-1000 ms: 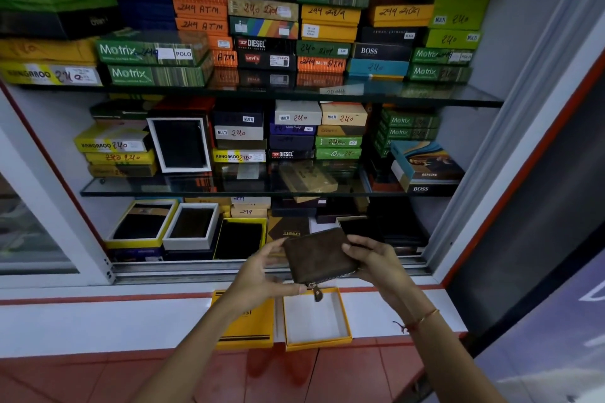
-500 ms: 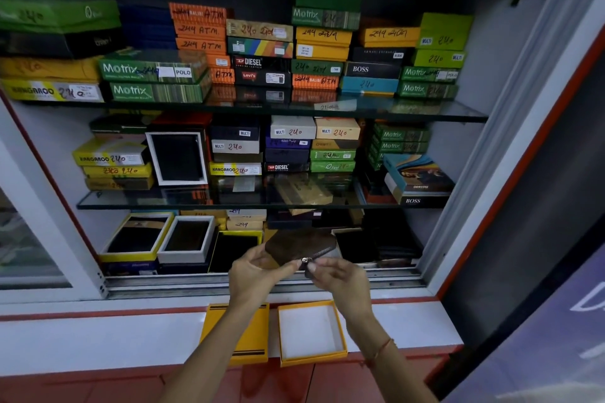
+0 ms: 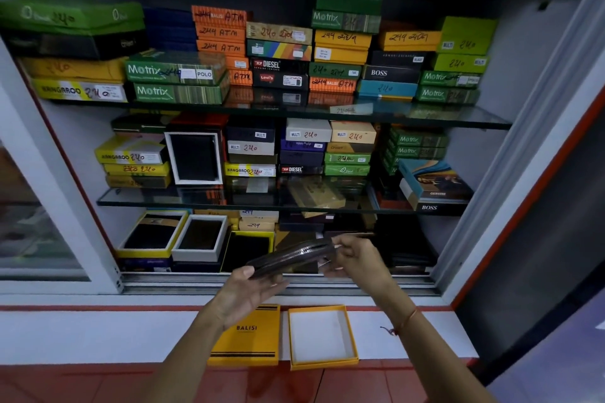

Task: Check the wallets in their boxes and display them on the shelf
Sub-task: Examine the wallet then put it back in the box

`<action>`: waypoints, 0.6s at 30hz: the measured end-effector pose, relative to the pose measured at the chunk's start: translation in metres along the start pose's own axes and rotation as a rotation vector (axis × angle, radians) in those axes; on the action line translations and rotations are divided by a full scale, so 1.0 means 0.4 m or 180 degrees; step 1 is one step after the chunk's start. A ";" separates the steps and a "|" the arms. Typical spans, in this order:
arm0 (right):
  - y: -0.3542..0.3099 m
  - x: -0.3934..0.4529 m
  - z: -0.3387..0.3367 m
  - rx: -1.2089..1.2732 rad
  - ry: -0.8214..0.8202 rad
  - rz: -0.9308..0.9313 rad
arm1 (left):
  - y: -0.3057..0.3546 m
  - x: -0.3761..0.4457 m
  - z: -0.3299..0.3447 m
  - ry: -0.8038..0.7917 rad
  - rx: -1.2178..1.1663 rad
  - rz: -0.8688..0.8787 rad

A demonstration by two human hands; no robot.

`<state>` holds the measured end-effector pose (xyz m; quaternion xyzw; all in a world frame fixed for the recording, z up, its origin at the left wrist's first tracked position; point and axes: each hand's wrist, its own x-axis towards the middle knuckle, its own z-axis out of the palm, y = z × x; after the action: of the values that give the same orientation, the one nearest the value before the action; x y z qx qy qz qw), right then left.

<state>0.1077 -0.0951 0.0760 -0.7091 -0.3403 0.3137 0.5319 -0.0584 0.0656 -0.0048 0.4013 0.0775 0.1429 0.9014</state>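
The left hand (image 3: 244,293) holds the near end of a dark brown wallet (image 3: 291,257) from below, thumb on top and fingers curled under it. The right hand (image 3: 355,258) pinches the wallet's far right end between thumb and fingertips. The wallet lies nearly flat and tilted, its zipped edge showing, held in the air between the two hands in front of the bottom shelf (image 3: 281,283). Below the left hand, on the white counter (image 3: 98,335), lies a yellow lid (image 3: 248,342). Just right of it, below the right hand, sits the open yellow box (image 3: 322,337), white inside. Stacked boxes fill the shelves beyond the hands.
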 end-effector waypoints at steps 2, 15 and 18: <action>-0.001 0.000 0.045 0.0347 -0.0325 0.0192 | -0.005 0.002 0.023 -0.0417 -0.0232 0.0020; -0.064 0.038 -0.036 -0.0097 -0.0373 -0.0216 | 0.037 0.007 -0.026 -0.0038 -0.0138 0.0345; -0.069 0.037 -0.062 -0.0406 -0.0122 -0.0223 | 0.058 0.020 -0.026 0.0473 0.0565 0.0482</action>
<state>0.1323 -0.0908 0.1074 -0.7231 -0.3943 0.2860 0.4898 -0.0579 0.0903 0.0052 0.4724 0.1260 0.2325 0.8408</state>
